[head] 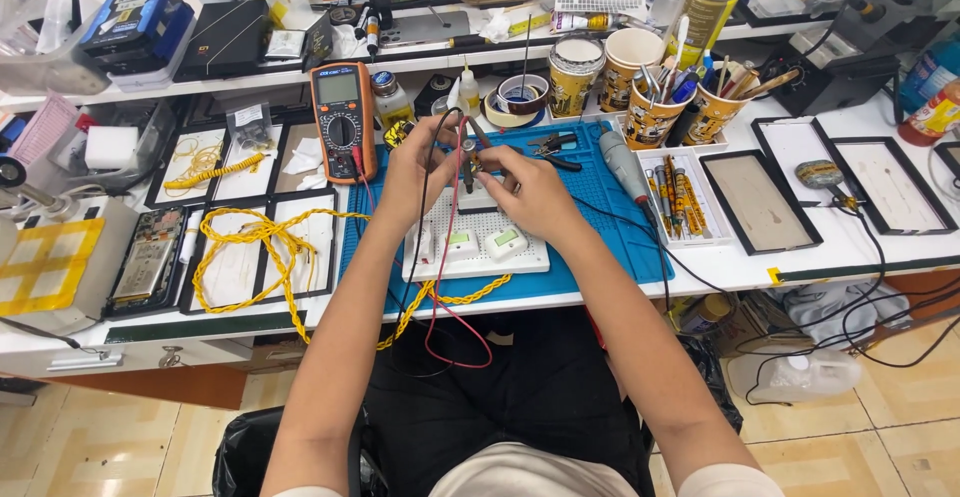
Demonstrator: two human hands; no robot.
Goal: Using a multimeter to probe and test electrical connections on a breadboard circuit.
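My left hand (418, 165) and my right hand (528, 193) meet above a white perforated tray (476, 247) on the blue work mat (600, 197). Each hand pinches a thin meter probe; the two tips come together on a small dark part (468, 150) between my fingers. A red lead (450, 287) and a black lead (412, 277) trail from the probes over the table edge toward my lap. The orange multimeter (343, 117) stands just left of my left hand. Two small white pieces with green faces (482, 242) lie on the tray.
A yellow twisted cord (262, 242) loops over black-framed trays at left, beside an opened phone (147, 257). Paper cups of tools (655, 107), tape rolls (520, 95), a grey rotary tool (623, 162) and a spray can (705, 12) crowd the back. More black frames (760, 202) lie at right.
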